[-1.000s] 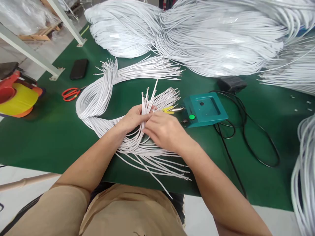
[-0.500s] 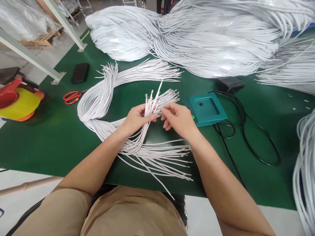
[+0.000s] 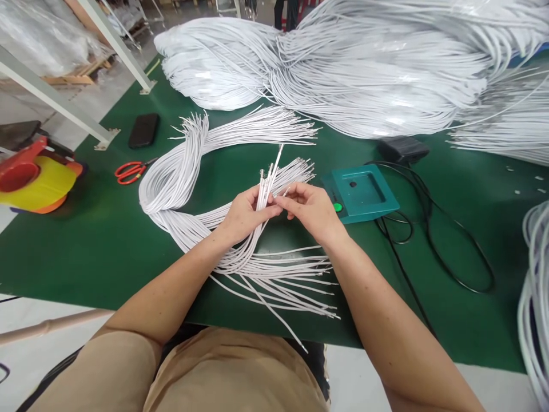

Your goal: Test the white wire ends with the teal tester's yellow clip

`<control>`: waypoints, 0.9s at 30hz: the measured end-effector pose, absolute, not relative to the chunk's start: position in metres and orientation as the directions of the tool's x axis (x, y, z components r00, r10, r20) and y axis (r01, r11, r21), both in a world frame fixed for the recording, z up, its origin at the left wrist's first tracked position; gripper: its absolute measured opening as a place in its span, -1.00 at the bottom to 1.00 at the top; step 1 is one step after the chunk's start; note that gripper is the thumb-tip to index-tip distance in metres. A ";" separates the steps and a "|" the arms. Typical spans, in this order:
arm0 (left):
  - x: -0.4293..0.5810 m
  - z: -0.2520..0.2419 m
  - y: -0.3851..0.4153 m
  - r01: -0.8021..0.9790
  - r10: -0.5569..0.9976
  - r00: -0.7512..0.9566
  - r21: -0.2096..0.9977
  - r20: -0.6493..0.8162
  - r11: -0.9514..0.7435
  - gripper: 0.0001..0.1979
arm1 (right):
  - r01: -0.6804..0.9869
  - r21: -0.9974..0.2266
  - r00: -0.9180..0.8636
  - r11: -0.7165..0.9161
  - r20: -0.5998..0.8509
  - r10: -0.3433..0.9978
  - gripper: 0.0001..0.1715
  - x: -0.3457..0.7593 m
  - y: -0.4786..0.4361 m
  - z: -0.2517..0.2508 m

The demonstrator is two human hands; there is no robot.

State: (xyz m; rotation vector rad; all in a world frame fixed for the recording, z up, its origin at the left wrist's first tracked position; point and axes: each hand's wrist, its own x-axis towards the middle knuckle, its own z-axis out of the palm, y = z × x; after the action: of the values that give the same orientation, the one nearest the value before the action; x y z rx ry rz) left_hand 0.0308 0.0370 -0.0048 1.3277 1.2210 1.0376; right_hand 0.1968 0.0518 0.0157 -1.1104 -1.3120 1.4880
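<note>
My left hand point(image 3: 247, 216) is closed round a small bunch of white wires point(image 3: 265, 189), whose stripped ends point up past the thumb. Right beside it, my right hand point(image 3: 312, 210) is closed in a pinch on a wire end point(image 3: 286, 193) close to the left thumb. Below the hands, more loose white wires point(image 3: 278, 280) fan out to the right, their ends bare. They belong to a looped bundle of white wires point(image 3: 160, 183) on the green table point(image 3: 86, 246), and other strands of it lie behind my hands.
A teal device point(image 3: 364, 191) with a green button and black cables point(image 3: 450, 246) lies to the right, near a black adapter point(image 3: 402, 150). Red-handled scissors point(image 3: 131, 171), a black phone point(image 3: 144, 130) and a tape dispenser point(image 3: 40, 177) are at left. Large wire coils point(image 3: 343, 74) fill the back.
My right hand has moved in against the left thumb, and a wire end now shows at its fingertips. The left hand keeps its hold on the bunch. The view has shifted slightly.
</note>
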 end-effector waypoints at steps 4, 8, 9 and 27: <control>0.031 0.000 0.036 0.114 0.990 0.122 0.992 -0.063 0.049 -0.67 | -0.226 -0.968 -0.236 -0.112 -0.057 0.970 -0.68 0.197 0.053 0.015; 0.031 0.002 0.036 0.147 0.994 0.091 0.988 -0.065 0.051 -0.66 | -0.358 -0.930 -0.130 -0.078 -0.033 0.991 -0.65 0.201 0.054 0.020; 0.031 0.002 0.037 0.162 0.995 0.074 0.985 -0.065 0.052 -0.66 | -0.344 -0.936 -0.097 -0.072 -0.041 0.994 -0.63 0.201 0.054 0.021; 0.035 -0.005 0.036 -0.047 0.994 0.096 0.997 -0.054 0.059 -0.64 | -0.442 -0.793 -0.359 -0.418 -0.271 0.893 -0.74 0.194 0.053 0.016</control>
State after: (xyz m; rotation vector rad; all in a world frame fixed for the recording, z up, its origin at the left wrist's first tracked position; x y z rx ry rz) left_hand 0.0348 0.0363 -0.0047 1.1748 1.1301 1.1217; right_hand 0.1939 0.0526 0.0160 -0.8914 -0.7813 1.8942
